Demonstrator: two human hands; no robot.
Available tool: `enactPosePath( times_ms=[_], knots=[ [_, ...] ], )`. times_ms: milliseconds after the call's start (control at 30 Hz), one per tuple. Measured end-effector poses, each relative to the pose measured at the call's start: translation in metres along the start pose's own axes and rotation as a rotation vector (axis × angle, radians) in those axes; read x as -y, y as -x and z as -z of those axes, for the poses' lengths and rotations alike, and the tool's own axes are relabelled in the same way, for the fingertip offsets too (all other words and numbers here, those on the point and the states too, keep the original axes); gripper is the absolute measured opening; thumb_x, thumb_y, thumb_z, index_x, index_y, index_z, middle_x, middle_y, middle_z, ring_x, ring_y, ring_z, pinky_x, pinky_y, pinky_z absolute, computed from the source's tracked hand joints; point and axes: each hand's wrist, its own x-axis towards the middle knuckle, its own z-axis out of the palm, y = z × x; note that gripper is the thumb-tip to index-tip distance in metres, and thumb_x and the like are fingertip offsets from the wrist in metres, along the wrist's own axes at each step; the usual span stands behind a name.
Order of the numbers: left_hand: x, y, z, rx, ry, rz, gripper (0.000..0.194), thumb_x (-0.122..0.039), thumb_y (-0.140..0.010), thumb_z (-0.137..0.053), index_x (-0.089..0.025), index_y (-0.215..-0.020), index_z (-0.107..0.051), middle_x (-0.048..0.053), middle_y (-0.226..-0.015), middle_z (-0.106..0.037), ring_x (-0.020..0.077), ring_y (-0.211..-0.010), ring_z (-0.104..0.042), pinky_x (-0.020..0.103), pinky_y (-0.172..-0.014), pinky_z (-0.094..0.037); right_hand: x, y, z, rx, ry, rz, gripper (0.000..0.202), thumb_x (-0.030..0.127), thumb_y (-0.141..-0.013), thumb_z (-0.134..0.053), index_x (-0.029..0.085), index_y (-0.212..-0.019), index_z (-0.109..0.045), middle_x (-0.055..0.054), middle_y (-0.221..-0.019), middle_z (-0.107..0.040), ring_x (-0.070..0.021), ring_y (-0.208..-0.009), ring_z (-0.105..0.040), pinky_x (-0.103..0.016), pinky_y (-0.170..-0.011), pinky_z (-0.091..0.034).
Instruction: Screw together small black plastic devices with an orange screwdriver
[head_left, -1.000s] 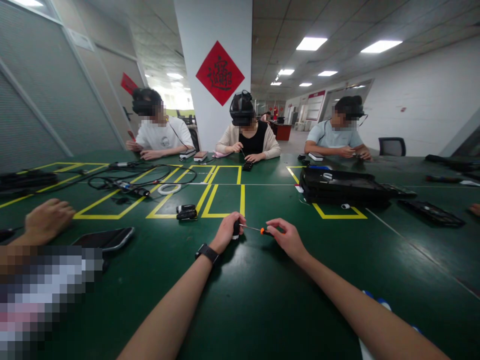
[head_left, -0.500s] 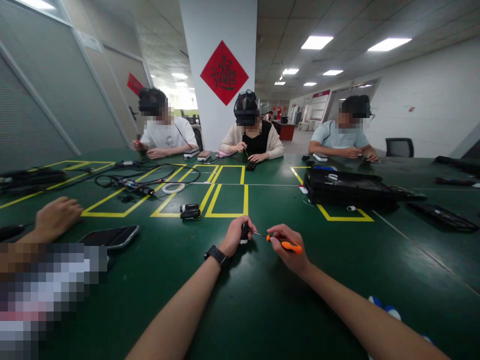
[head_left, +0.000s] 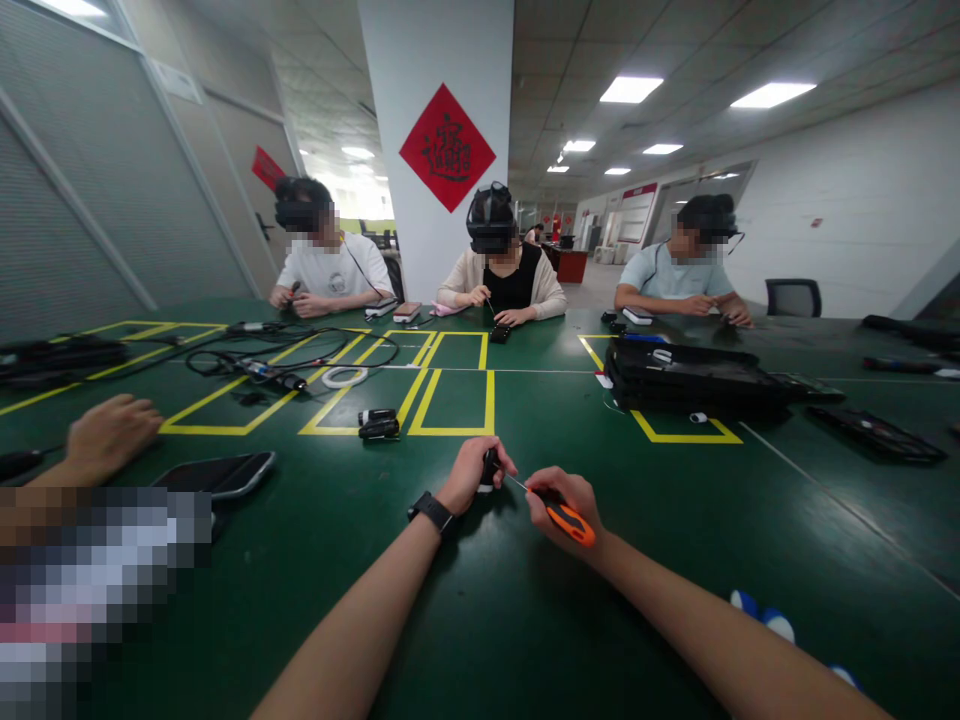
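Over the green table my left hand (head_left: 472, 474), with a black watch on its wrist, is closed around a small black and white device (head_left: 489, 470). Its exact kind does not show. My right hand (head_left: 564, 500) is wrapped round the orange and black handle of a screwdriver (head_left: 577, 527). The thin metal shaft points left and up toward my left fingers and the device. Whether the tip touches the device I cannot tell. Two similar black and white devices (head_left: 379, 424) lie on the table beyond my left hand.
A phone (head_left: 217, 475) and another person's hand (head_left: 112, 435) are at the left. Cables (head_left: 277, 370) and a white ring (head_left: 345, 377) lie farther back. A black case (head_left: 682, 375) stands at the right, with blue and white pieces (head_left: 765, 615) nearer. Several people sit opposite.
My right hand has turned and shifted slightly left, so the screwdriver's handle now slopes more steeply down to the right. My left hand stays almost in place with the device.
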Motion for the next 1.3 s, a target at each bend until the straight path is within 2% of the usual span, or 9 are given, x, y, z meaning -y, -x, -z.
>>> enactPosePath(
  times_ms=[433,933,1100,1300],
  knots=[
    [0.004,-0.002,0.003,-0.019,0.0,-0.012,0.032,-0.038,-0.076,-0.04,-0.012,-0.063,-0.052,0.008,-0.059,-0.064,0.0078,-0.036,-0.044,0.021,-0.038,-0.034,0.0,0.001,0.0,-0.03,-0.004,0.052,0.012,0.019,-0.072,-0.056,0.021,-0.083,-0.055,0.002,-0.06,-0.057,-0.0084,-0.048,-0.049,-0.021,-0.049,-0.038],
    [0.0,0.001,0.001,-0.004,-0.022,-0.013,0.033,-0.038,-0.076,-0.038,-0.012,-0.062,-0.052,0.008,-0.06,-0.064,0.0071,-0.036,-0.043,0.02,-0.038,-0.033,0.0,-0.003,0.002,0.017,0.027,0.123,0.012,0.022,-0.074,-0.056,0.021,-0.086,-0.056,0.001,-0.063,-0.059,-0.009,-0.05,-0.052,-0.021,-0.051,-0.041],
    [0.001,0.0,0.002,-0.023,-0.034,-0.024,0.032,-0.037,-0.076,-0.039,-0.012,-0.062,-0.051,0.008,-0.059,-0.063,0.007,-0.036,-0.043,0.02,-0.039,-0.033,0.002,-0.003,0.003,0.031,0.021,0.084,0.013,0.025,-0.075,-0.057,0.021,-0.087,-0.059,0.001,-0.059,-0.06,-0.0093,-0.048,-0.052,-0.021,-0.05,-0.039],
    [0.001,-0.001,0.001,-0.044,-0.035,-0.011,0.031,-0.037,-0.075,-0.038,-0.013,-0.062,-0.051,0.007,-0.058,-0.063,0.0075,-0.037,-0.043,0.02,-0.039,-0.033,0.01,-0.003,0.004,0.073,-0.082,0.119,0.004,0.022,-0.074,-0.057,0.021,-0.078,-0.057,0.0,-0.065,-0.06,-0.01,-0.053,-0.053,-0.022,-0.055,-0.041]
  ],
)
